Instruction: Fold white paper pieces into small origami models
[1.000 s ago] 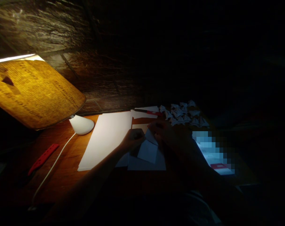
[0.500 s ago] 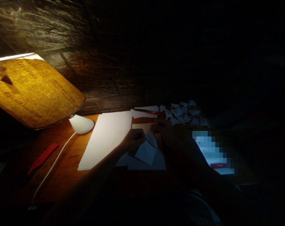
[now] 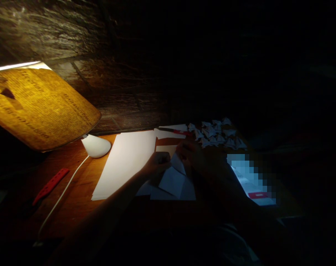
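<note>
In dim lamplight my left hand [image 3: 156, 163] and my right hand [image 3: 194, 155] meet over a small white paper piece [image 3: 173, 179] that is partly folded. Both hands have their fingers closed on its upper edge, left hand at the left corner, right hand at the right. The piece is held just above other white sheets [image 3: 168, 192] lying on the wooden table [image 3: 73, 192]. My right hand lies in deep shadow.
A stack of white paper [image 3: 126, 162] lies left of my hands. A lamp with a yellow printed shade [image 3: 40, 107] and white base [image 3: 96, 146] stands at left, its cord [image 3: 59, 199] trailing forward beside a red ruler [image 3: 50, 185]. Several folded paper pieces [image 3: 216, 133] are heaped behind; a lit screen [image 3: 252, 183] glows right.
The folded paper has turned slightly in my hands and its lower corner has shifted a little. My hands stay in about the same place.
</note>
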`<state>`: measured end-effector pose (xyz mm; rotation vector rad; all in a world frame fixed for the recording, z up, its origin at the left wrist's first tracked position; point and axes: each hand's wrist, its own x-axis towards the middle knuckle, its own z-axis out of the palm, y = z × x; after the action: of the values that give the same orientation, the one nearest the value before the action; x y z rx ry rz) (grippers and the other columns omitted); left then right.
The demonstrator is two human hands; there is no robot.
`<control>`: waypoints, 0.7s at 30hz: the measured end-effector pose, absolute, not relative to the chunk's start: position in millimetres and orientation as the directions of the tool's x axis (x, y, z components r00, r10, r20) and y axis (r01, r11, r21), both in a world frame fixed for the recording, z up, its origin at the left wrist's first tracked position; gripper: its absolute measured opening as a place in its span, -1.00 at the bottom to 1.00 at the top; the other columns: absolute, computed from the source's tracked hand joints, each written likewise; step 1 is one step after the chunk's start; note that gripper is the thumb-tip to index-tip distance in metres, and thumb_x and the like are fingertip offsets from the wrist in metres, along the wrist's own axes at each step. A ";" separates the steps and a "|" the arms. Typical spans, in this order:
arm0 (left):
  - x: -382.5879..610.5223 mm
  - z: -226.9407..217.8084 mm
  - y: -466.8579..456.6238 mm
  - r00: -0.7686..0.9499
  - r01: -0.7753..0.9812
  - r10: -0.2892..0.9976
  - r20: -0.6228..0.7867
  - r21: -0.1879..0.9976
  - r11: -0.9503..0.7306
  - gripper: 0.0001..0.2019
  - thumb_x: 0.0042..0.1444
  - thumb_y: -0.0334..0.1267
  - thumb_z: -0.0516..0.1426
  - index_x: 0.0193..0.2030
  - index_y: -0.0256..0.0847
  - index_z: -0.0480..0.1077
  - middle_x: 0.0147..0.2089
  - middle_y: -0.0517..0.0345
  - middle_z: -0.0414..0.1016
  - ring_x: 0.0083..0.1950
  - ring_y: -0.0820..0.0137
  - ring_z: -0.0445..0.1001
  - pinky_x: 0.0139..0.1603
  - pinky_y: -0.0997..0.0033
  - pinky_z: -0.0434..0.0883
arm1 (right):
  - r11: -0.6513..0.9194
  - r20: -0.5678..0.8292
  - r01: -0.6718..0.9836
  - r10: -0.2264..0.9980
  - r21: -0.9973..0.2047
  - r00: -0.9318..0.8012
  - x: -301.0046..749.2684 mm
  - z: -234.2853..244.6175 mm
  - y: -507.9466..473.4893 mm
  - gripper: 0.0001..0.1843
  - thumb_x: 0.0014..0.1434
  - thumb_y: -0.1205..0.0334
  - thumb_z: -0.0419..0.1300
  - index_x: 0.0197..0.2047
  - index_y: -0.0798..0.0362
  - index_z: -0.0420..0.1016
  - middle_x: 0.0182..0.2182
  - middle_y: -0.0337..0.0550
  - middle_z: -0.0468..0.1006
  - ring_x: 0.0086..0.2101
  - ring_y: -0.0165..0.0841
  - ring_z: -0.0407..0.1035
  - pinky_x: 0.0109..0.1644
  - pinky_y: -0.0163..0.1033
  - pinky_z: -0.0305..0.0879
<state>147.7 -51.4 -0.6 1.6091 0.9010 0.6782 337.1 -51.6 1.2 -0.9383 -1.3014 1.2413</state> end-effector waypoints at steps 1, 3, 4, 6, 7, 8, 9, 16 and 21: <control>147.4 -1.1 -51.0 0.533 0.196 0.846 -0.033 0.977 -0.085 -0.69 -0.06 -0.13 0.23 -0.54 -0.19 0.17 -0.58 0.34 0.12 -0.53 0.54 0.10 -0.50 0.52 -0.01 | 0.146 0.162 -0.117 0.978 -0.982 -0.135 337.1 1.5 -51.9 -0.59 0.09 -0.10 0.29 -0.55 0.01 0.34 -0.62 -0.33 0.30 -0.56 -0.46 0.17 -0.47 -0.30 0.08; 147.1 -1.2 -50.8 0.523 0.189 0.852 -0.034 0.979 -0.077 -0.70 -0.08 -0.15 0.23 -0.55 -0.19 0.17 -0.57 0.34 0.12 -0.52 0.54 0.10 -0.50 0.52 -0.01 | 0.139 0.155 -0.125 0.980 -0.982 -0.128 337.5 1.8 -52.2 -0.57 0.13 -0.15 0.26 -0.52 0.02 0.37 -0.59 -0.30 0.32 -0.55 -0.45 0.19 -0.47 -0.31 0.09; 147.2 -0.8 -50.9 0.524 0.186 0.851 -0.036 0.980 -0.073 -0.70 -0.08 -0.15 0.23 -0.55 -0.19 0.17 -0.57 0.34 0.12 -0.52 0.54 0.10 -0.49 0.52 -0.01 | 0.134 0.150 -0.131 0.981 -0.982 -0.122 337.8 1.8 -52.2 -0.57 0.14 -0.16 0.25 -0.50 0.02 0.40 -0.58 -0.30 0.33 -0.55 -0.45 0.20 -0.47 -0.31 0.10; 147.8 0.6 -51.6 0.538 0.187 0.842 -0.045 0.980 -0.068 -0.69 -0.09 -0.15 0.24 -0.56 -0.19 0.16 -0.57 0.34 0.13 -0.51 0.54 0.10 -0.49 0.52 0.00 | 0.122 0.139 -0.143 0.983 -0.982 -0.116 338.3 0.9 -51.6 -0.59 0.12 -0.17 0.27 -0.46 0.03 0.44 -0.57 -0.29 0.36 -0.55 -0.46 0.21 -0.48 -0.32 0.09; 148.1 1.4 -52.0 0.549 0.188 0.834 -0.052 0.980 -0.063 -0.68 -0.10 -0.15 0.24 -0.57 -0.19 0.15 -0.58 0.35 0.12 -0.52 0.54 0.09 -0.49 0.52 0.00 | 0.119 0.136 -0.143 0.984 -0.983 -0.117 338.4 0.2 -51.0 -0.58 0.10 -0.17 0.29 -0.45 0.03 0.45 -0.57 -0.30 0.36 -0.55 -0.46 0.20 -0.48 -0.32 0.09; 148.4 2.1 -52.5 0.557 0.189 0.829 -0.059 0.980 -0.058 -0.68 -0.11 -0.15 0.24 -0.57 -0.19 0.15 -0.58 0.35 0.12 -0.52 0.55 0.08 -0.49 0.51 0.00 | 0.118 0.135 -0.138 0.984 -0.983 -0.119 338.5 -0.6 -50.3 -0.57 0.08 -0.17 0.31 -0.47 0.03 0.44 -0.58 -0.30 0.36 -0.56 -0.47 0.19 -0.49 -0.33 0.09; 148.6 2.6 -52.9 0.560 0.190 0.826 -0.063 0.980 -0.054 -0.68 -0.11 -0.14 0.24 -0.57 -0.18 0.15 -0.58 0.35 0.12 -0.52 0.55 0.08 -0.49 0.51 0.00 | 0.120 0.136 -0.130 0.983 -0.984 -0.119 338.6 -1.2 -49.6 -0.55 0.07 -0.19 0.33 -0.49 0.03 0.42 -0.59 -0.31 0.35 -0.56 -0.48 0.18 -0.49 -0.33 0.08; 148.0 0.2 -52.4 0.539 0.165 0.841 -0.050 0.985 -0.048 -0.69 -0.09 -0.14 0.24 -0.56 -0.17 0.15 -0.58 0.36 0.11 -0.54 0.54 0.08 -0.51 0.50 -0.02 | 0.186 0.184 0.027 0.980 -0.982 -0.082 340.4 -1.7 -48.4 -0.42 0.11 -0.31 0.29 -0.57 0.01 0.29 -0.66 -0.34 0.30 -0.59 -0.48 0.16 -0.48 -0.31 0.08; 149.5 -0.8 -51.6 0.508 0.158 0.861 -0.032 0.986 -0.057 -0.71 -0.10 -0.17 0.22 -0.56 -0.17 0.15 -0.58 0.36 0.10 -0.54 0.55 0.07 -0.51 0.50 -0.03 | 0.193 0.188 0.093 0.980 -0.977 -0.060 339.4 -4.9 -48.3 -0.40 0.16 -0.35 0.22 -0.56 -0.01 0.26 -0.68 -0.35 0.28 -0.61 -0.47 0.17 -0.47 -0.30 0.10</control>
<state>149.5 -51.6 -0.8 1.5460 0.9102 0.7281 339.4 -48.3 -4.9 -1.1113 -1.4035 1.0534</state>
